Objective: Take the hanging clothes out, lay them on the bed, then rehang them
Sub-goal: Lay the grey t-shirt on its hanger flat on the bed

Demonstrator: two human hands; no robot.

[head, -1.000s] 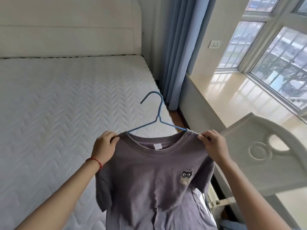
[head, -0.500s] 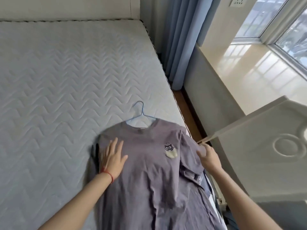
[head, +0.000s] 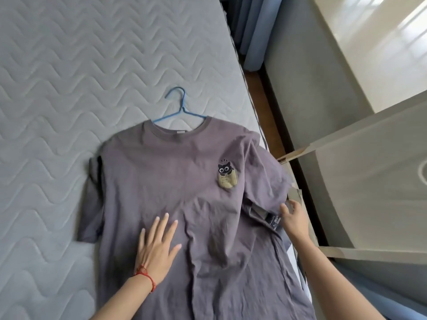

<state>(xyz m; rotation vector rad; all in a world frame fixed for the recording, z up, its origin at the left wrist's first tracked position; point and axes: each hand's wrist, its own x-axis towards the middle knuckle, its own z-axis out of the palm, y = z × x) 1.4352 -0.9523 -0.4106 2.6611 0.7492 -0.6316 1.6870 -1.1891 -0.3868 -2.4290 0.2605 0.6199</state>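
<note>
Laid flat near the right edge of the bed (head: 57,88), grey T-shirt (head: 184,181) on its blue hanger (head: 179,109), left hand (head: 157,248) fingers spread pressing it smooth, right hand (head: 294,218) loosely curled at the overhanging sleeve, probably straightening it.

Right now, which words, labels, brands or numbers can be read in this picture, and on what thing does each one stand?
No text here can be read.
Cat pocket print on the grey T-shirt: faint lines like writing, too small and blurred.
White neck tag inside the collar: nothing legible on it.
Blue hanger, mattress: no markings visible.
</note>
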